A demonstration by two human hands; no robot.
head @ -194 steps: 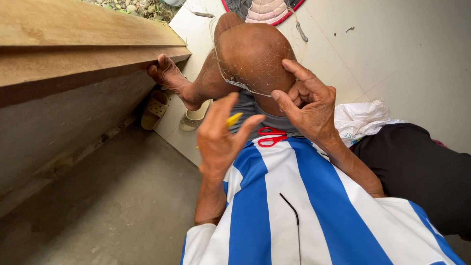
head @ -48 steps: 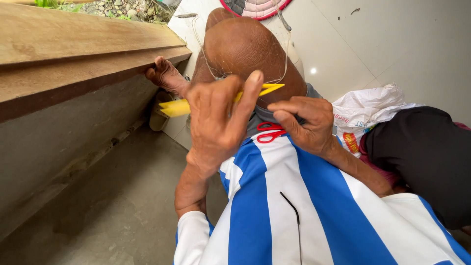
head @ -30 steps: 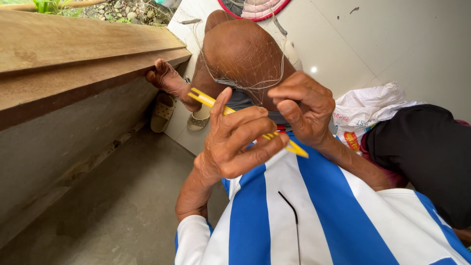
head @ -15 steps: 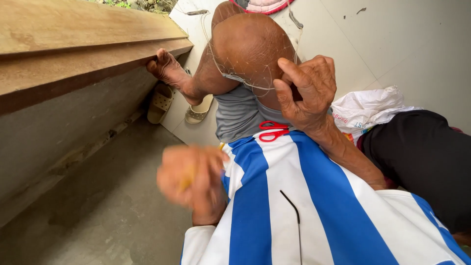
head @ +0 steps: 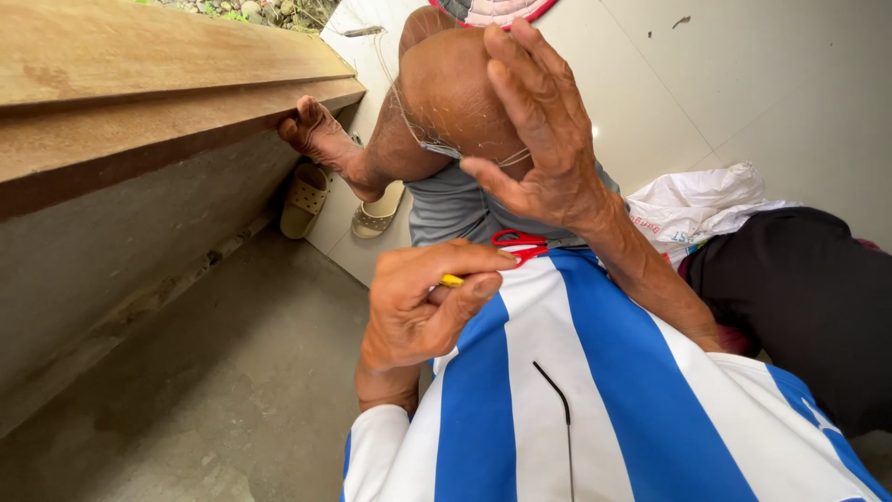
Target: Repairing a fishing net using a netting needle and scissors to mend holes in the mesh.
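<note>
Grey concrete floor (head: 204,372) and a long wooden ledge (head: 139,102) frame a person in a blue-and-white striped shirt (head: 576,400), seated with one bare knee (head: 455,84) drawn up. Their left hand (head: 418,307) is curled shut around a slim yellow tool (head: 452,280), only its tip showing between thumb and forefinger, low in front of the chest. Their right hand (head: 539,130) is raised with fingers spread and loose, resting against the knee, where thin pale thread-like strands (head: 437,139) drape across the skin; whether the fingers pinch any strand cannot be told. Red-handled scissors (head: 520,244) lie on the lap just beside the left thumb. Further out, the bare foot (head: 321,139) braces against the ledge, two beige perforated sandals (head: 339,204) sit on the floor below, and a crumpled white plastic bag (head: 697,200) lies beside dark cloth (head: 790,297) on the pale tiles. Done well, this work likely asks for strands kept taut over the knee and the yellow tool guided in short, controlled passes.
</note>
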